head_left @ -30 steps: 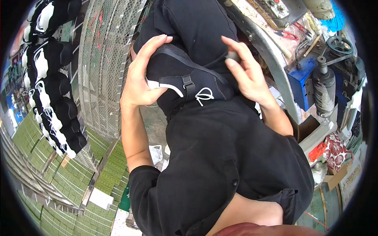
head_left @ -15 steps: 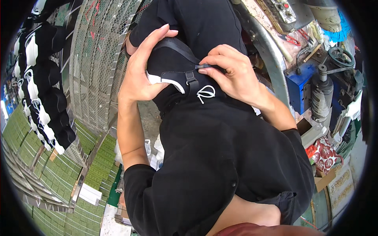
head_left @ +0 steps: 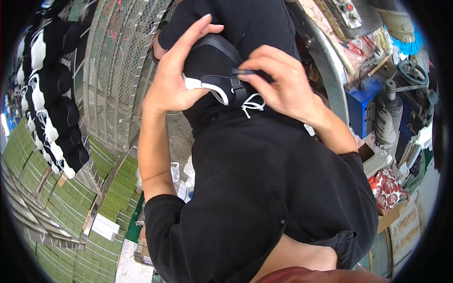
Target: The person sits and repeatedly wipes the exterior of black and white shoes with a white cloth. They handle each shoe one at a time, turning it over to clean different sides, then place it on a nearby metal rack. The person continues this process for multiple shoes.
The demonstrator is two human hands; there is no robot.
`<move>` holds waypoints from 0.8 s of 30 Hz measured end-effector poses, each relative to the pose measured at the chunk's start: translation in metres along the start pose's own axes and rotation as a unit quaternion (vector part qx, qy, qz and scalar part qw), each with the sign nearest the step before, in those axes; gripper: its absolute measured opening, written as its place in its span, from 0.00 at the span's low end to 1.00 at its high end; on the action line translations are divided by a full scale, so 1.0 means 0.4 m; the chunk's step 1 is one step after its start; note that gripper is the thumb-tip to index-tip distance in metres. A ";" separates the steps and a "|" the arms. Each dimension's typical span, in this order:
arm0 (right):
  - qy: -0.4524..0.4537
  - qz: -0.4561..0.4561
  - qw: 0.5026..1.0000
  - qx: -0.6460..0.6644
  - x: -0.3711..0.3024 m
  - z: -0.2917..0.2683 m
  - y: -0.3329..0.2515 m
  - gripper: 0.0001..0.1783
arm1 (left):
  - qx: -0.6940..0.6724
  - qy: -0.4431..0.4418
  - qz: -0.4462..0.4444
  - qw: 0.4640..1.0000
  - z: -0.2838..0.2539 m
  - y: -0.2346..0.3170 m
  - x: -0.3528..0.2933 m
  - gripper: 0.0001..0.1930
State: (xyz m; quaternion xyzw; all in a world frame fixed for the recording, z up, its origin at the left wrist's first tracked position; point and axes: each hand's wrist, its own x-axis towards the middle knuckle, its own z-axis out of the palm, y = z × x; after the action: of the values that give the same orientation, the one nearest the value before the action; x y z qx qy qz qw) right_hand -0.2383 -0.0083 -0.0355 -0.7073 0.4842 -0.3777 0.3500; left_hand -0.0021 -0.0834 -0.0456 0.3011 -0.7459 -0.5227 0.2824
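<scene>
My left hand (head_left: pixel 173 78) is wrapped round a black shoe upper (head_left: pixel 212 59), its thumb near the white edging (head_left: pixel 216 88) and its fingers reaching over the far side. The upper rests on my lap and has a stitched line and a small strap loop (head_left: pixel 236 84). Beside that loop lies a tied white cord (head_left: pixel 254 104). My right hand (head_left: pixel 278 78) pinches a slim dark piece (head_left: pixel 241 72) between thumb and fingers, just over the upper; whether it touches the upper, I cannot tell.
Rows of black-and-white shoe parts (head_left: pixel 42 94) hang at the far left beside a wire-mesh rack (head_left: pixel 111 70). To the right stands a cluttered bench with red-handled pliers (head_left: pixel 351 48), a blue metal box (head_left: pixel 359 101) and a grey machine (head_left: pixel 389 118).
The shoe upper has shifted slightly away and to the right in my left hand. The dark piece in my right fingers has moved a little farther along the upper, away from me.
</scene>
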 end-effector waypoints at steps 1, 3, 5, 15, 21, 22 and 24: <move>-0.015 0.020 1.000 0.000 -0.014 -0.016 0.011 0.07 | -0.007 -0.017 0.011 1.000 -0.002 -0.004 -0.001 0.51; -0.019 0.058 0.998 0.009 -0.019 -0.034 0.017 0.07 | -0.008 0.008 0.023 1.000 -0.003 -0.003 0.003 0.50; 0.023 0.103 0.993 0.046 -0.008 -0.050 -0.009 0.06 | -0.046 0.020 0.035 0.998 0.016 -0.006 0.014 0.50; 0.205 0.118 0.934 0.269 0.032 -0.012 0.110 0.11 | -0.173 0.031 0.035 0.984 0.077 -0.043 0.106 0.41; 0.201 0.041 0.884 0.420 0.105 -0.011 0.183 0.11 | -0.145 0.053 0.052 0.987 0.123 -0.085 0.152 0.35; 0.188 0.059 0.874 0.444 0.109 0.002 0.206 0.11 | -0.099 0.116 0.021 0.988 0.153 -0.065 0.148 0.34; 0.241 0.085 0.891 0.374 0.111 0.026 0.231 0.10 | 0.084 0.276 0.144 0.947 0.178 -0.073 0.090 0.30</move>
State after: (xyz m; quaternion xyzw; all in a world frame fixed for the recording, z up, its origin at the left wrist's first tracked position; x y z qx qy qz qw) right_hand -0.2569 -0.0756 -0.1113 -0.3673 0.4350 -0.6584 0.4923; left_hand -0.0738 -0.0747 -0.0907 0.3454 -0.7158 -0.3081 0.5229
